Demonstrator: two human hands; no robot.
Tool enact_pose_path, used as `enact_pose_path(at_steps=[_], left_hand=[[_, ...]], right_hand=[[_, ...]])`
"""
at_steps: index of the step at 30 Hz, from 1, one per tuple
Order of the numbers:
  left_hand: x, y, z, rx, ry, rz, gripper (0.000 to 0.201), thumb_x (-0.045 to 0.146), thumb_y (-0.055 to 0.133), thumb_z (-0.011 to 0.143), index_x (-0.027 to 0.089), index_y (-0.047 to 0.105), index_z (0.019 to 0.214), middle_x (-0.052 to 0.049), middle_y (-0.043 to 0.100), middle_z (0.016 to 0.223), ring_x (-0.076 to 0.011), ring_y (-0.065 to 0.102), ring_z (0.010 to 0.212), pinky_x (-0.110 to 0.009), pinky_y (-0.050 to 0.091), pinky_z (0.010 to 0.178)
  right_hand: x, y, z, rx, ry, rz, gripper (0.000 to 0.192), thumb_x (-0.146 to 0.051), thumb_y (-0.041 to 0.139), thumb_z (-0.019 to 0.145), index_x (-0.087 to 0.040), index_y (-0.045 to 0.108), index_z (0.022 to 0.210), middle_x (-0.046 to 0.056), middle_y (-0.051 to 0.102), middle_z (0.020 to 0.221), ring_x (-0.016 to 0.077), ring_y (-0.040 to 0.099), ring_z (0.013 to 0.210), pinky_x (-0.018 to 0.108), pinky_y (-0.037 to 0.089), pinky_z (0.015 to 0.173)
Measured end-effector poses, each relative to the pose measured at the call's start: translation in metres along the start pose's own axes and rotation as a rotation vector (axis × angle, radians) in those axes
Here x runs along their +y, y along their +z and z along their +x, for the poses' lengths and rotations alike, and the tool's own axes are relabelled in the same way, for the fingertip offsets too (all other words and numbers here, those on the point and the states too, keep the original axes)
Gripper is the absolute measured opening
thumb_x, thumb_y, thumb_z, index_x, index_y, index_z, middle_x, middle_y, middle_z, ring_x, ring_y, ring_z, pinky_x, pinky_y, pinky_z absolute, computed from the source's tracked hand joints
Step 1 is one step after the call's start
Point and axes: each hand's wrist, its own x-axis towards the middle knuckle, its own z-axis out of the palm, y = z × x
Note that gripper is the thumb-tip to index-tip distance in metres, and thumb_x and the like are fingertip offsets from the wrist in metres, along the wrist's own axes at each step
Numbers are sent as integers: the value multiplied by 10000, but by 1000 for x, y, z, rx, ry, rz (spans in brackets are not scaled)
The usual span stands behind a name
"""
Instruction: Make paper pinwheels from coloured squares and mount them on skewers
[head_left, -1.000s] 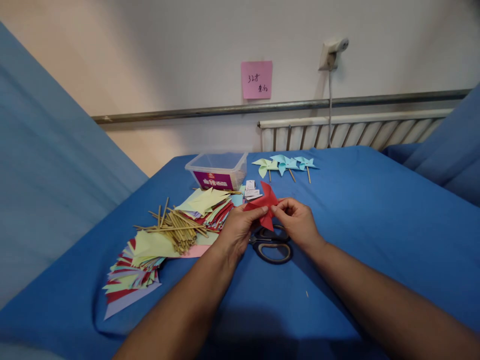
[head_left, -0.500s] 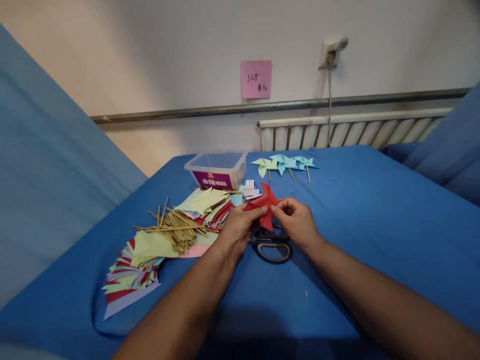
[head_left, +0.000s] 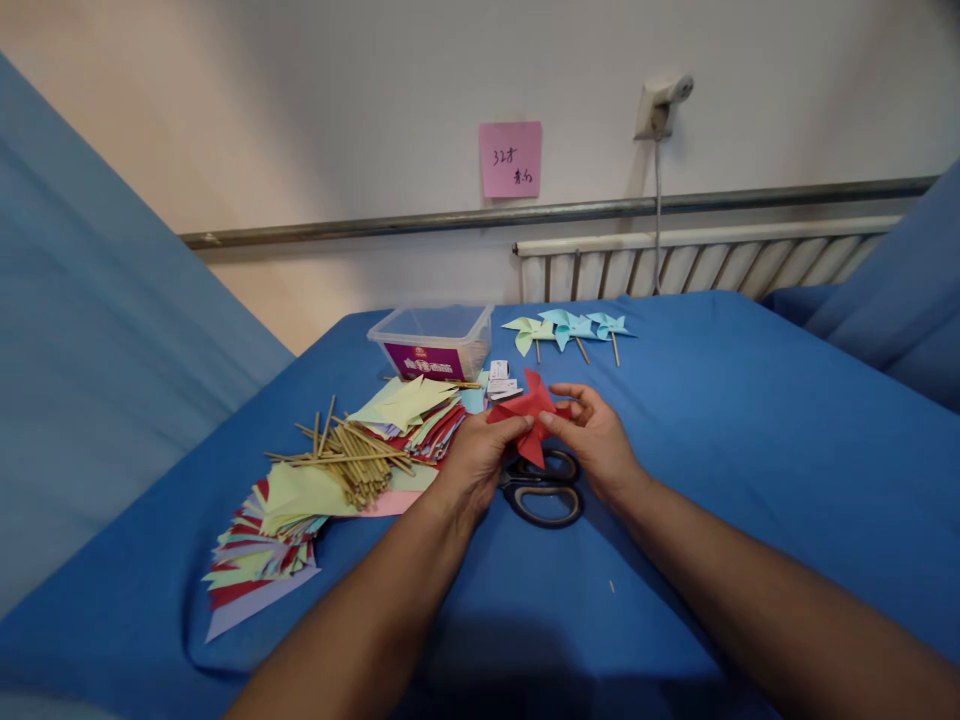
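While both hands are up over the middle of the bed, I've got the red paper pinwheel (head_left: 529, 410) pinched between them: left hand (head_left: 474, 462) closed on its left blades with thumb and fingertips, right hand (head_left: 595, 435) nipping the right edge near the centre, outer fingers spread loose. It sits just above the scissors (head_left: 541, 492), not touching them as far as I can tell.

Progress-wise, I'd say the folding is mostly done, since the blades are already pulled in and it reads as a pinwheel. No stick on it yet though, unlike the three finished pinwheels (head_left: 570, 327) lying near the far edge of the bed. So mounting looks like what's left, and the bamboo sticks (head_left: 346, 459) are piled on the paper stack (head_left: 285, 520) toward the left edge.

Orientation: it faces roughly toward me, tilted a bit, with one blade tip pointing to the far edge and another down at the scissors, so its longest line runs near-to-far.
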Motion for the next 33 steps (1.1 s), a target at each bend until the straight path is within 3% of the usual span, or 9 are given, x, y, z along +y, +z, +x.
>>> enact_pose_path(at_steps=[7,11,14,18,22,25,28,33], left_hand=[[-1,-2,0,-37,-56,14,313,208,766,587,93,727,875,-100,724,813,-164,645,662,-276,502,666],[5,-4,-3,-59,-87,31,216,228,754,615,107,708,787,-69,694,727,-139,625,609,-263,499,637],[8,-4,-3,-101,-84,73,254,250,779,604,112,699,801,-65,688,716,-136,616,591,-266,487,624],[11,-4,-4,-87,-14,225,319,282,809,572,115,703,822,-54,683,710,-134,599,585,-255,451,595],[15,-5,-5,-17,109,445,209,273,784,573,129,678,681,-5,624,618,-98,526,533,-221,377,533],[17,-8,-2,6,171,536,187,271,772,576,131,668,642,6,604,592,-95,504,524,-217,349,512],[19,-15,5,62,171,424,226,294,769,593,129,689,724,-6,638,635,-109,535,534,-224,386,521],[26,-26,15,220,147,-28,277,236,800,540,138,644,747,-26,667,676,-144,617,597,-261,497,599]], right_hand=[[0,-3,4,7,52,-10,416,-321,825,590,-191,575,895,-25,692,698,131,648,602,287,526,637],[1,-5,5,16,27,-43,406,-336,818,594,-190,567,878,-13,697,719,132,645,604,284,524,636],[2,-5,5,13,-5,-79,390,-341,802,609,-195,560,878,-11,692,724,144,652,622,290,529,634],[7,-6,5,-17,-45,-186,348,-334,760,658,-202,567,915,-1,685,759,157,655,656,299,533,630],[10,-7,4,-16,-75,-292,329,-324,745,676,-201,581,933,7,675,777,163,653,684,301,528,642],[8,-7,5,-29,-84,-248,365,-353,749,683,-197,578,965,0,667,763,157,646,676,308,522,663],[4,-11,11,33,-102,-161,424,-415,755,681,-198,571,996,3,673,788,159,654,718,321,514,716],[13,-26,27,145,-75,-265,352,-434,738,672,-181,620,887,9,666,764,160,627,703,320,499,699]])
